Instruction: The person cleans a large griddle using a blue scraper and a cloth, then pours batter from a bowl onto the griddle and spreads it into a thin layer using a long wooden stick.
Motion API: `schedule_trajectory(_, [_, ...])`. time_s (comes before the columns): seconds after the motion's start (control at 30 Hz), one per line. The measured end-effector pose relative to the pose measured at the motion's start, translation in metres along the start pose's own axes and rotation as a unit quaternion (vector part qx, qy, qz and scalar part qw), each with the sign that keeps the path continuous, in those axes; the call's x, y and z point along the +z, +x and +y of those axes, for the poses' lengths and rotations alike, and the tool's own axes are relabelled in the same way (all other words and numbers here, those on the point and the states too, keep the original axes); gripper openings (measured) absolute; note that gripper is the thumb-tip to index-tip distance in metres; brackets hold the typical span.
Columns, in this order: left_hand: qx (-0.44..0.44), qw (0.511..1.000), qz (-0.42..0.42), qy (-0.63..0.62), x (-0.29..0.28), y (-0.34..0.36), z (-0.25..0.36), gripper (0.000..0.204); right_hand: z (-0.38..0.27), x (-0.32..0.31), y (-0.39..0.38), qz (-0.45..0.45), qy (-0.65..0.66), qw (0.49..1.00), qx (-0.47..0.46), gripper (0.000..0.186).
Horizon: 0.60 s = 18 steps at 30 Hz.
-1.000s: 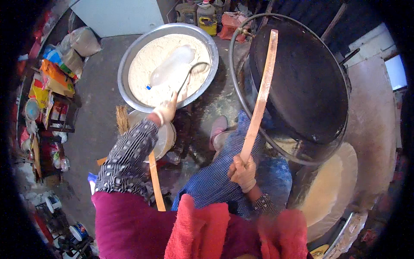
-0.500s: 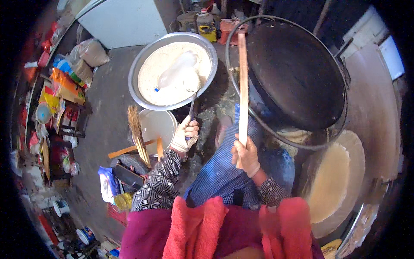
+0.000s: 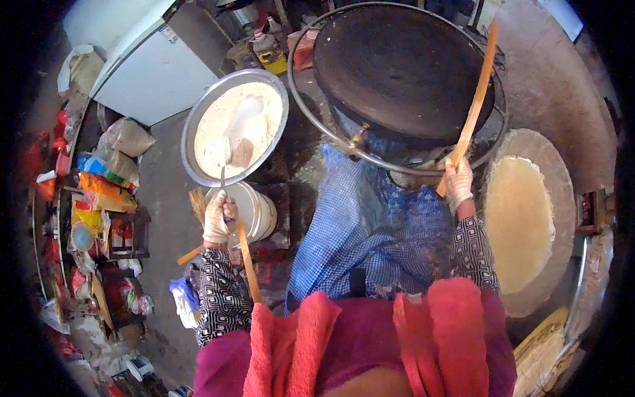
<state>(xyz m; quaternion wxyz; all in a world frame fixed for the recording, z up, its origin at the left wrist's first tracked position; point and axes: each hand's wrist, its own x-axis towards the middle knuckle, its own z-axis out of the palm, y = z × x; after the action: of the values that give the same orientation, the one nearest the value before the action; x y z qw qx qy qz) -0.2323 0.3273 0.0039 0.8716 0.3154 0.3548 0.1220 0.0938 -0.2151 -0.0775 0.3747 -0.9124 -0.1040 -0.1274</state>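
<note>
My left hand, in a pale glove, is closed around the handle of a ladle. The ladle's far end dips into a thick, cream-coloured mix that fills a wide metal basin. In my right hand, also gloved, is a long flat wooden strip. It slants up and away across the right edge of a large round black griddle. On the right, a thin, round tan flatbread lies on a larger round mat.
A metal ring surrounds the griddle. Below the basin stand a white bucket, a straw brush and a wooden stick. Blue checked cloth covers my lap. Bags and packets crowd the left; a white cabinet stands behind.
The view has turned to the right. My right hand has carried the wooden strip rightward, from the griddle's left side to its right edge. My left hand, with the ladle, has moved leftward along the basin.
</note>
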Motion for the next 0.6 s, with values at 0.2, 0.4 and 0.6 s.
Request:
schedule_trajectory(0.2, [-0.005,0.991,-0.127,-0.027,0.097,-0.026,0.024,0.010,0.007,0.013,0.012,-0.061,-0.029,0.995,0.075,0.035])
schedule_trajectory(0.4, [0.095,0.964,-0.143,0.201,0.238,-0.087,-0.014,0.048,-0.036,-0.017,0.008,-0.018,-0.036,0.995,0.087,0.032])
schedule_trajectory(0.6, [0.266,0.787,-0.275,0.484,0.292,-0.028,-0.107,0.062,-0.042,-0.002,-0.003,0.041,0.364,0.917,0.156,0.023])
